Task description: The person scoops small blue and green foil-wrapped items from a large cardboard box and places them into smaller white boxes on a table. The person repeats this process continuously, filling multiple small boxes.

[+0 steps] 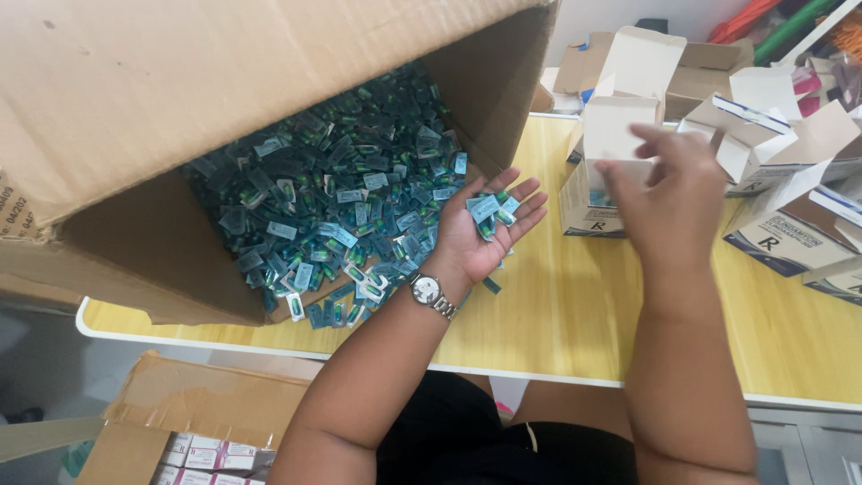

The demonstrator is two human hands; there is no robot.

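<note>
A big cardboard carton (135,108) lies on its side on the yellow table (575,314), spilling a heap of small green capsule packets (350,198). My left hand (489,229) is palm up at the carton's mouth, with a few capsule packets (492,212) lying on the open palm. A silver wristwatch (429,293) is on that wrist. My right hand (669,180) hovers over the table with fingers loosely curled, just in front of a small open white box (597,171). I cannot tell whether it holds anything.
Several open small white cartons (790,189) crowd the table's right and back. On the floor at the lower left stands a brown box (193,413) of small pink-and-white packs (211,458). Coloured items (781,22) lie at the top right.
</note>
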